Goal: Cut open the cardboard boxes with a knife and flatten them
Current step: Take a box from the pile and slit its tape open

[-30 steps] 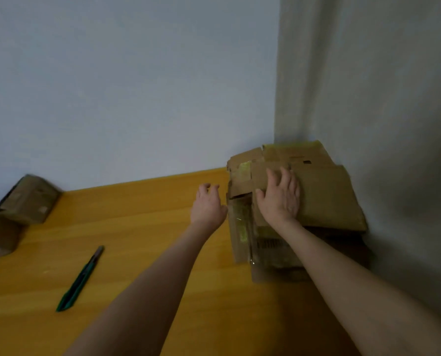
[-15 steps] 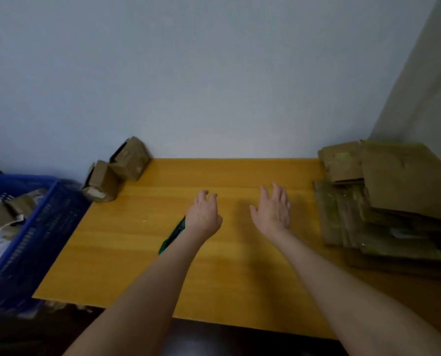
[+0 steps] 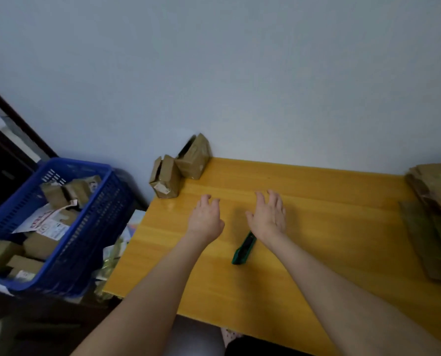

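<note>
Two small taped cardboard boxes stand at the back left corner of the yellow table [image 3: 330,227]: one [image 3: 166,180] at the table's left edge, the other [image 3: 194,158] tilted against the wall. A green utility knife [image 3: 243,250] lies mid-table, its tip hidden under my right wrist. My left hand [image 3: 206,219] and my right hand [image 3: 268,214] hover over the table with fingers spread, holding nothing. Both point toward the boxes, the left hand nearer to them. A stack of flattened cardboard [image 3: 438,214] lies at the table's right edge.
A blue plastic basket [image 3: 91,227] full of several more small boxes and papers stands left of the table. A pale wall runs along the table's back edge. Loose packaging lies between basket and table.
My right hand left the flattened stack and both hands swung left across the table toward the two small boxes. The view turned left, bringing the blue basket into sight.
</note>
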A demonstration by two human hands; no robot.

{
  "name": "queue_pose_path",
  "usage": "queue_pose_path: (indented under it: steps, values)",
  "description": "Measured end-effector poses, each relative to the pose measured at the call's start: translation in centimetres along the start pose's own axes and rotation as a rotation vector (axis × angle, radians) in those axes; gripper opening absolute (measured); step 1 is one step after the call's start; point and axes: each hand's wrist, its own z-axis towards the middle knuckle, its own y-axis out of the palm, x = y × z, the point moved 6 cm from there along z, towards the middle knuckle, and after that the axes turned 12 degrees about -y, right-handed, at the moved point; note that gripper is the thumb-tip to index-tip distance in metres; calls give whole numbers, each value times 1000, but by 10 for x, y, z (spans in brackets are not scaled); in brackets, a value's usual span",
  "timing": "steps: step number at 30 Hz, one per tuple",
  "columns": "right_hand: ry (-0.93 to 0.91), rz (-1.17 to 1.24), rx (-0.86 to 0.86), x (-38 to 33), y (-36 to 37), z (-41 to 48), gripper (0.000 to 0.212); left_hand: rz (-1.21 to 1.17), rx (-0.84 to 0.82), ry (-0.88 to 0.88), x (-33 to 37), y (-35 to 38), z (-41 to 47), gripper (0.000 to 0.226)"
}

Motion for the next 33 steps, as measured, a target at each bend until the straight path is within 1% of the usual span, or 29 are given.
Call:
queue_pose_path:
  steps: [5,9,14,17,19,22,25,26,28,30,33]
  values:
    - [-38,65,-18,-52,39,66,61,21,13,-22,-48,-11,68,58]
    - [-34,129,-57,-87,69,112,60,15,19,-58,-86,-20,119,55]
    - [-23,199,-91,-127,94,158,58,-108,62,-195,-139,-38,171,51]
    - [-20,238,-103,-149,109,177,53,-201,60,-265,-166,-42,198,58]
    - [-6,285,-145,-163,123,186,49,-299,3,-323,-181,-38,216,66]
    - [46,422,-190,-181,149,198,47,-412,-86,-370,-201,-24,243,77]
    - [180,646,-181,-198,168,204,52,-520,-182,-388,-214,-9,266,80]
    - [224,736,-176,-203,173,204,54,-577,-222,-389,-217,-4,271,78]
    - [302,873,-175,-214,182,198,55,-697,-295,-381,-222,1,277,67]
    - [344,901,-176,-221,187,190,51,-743,-383,-358,-228,7,279,53]
    - [406,893,-161,-224,186,173,44,-726,-544,-301,-234,13,272,40]
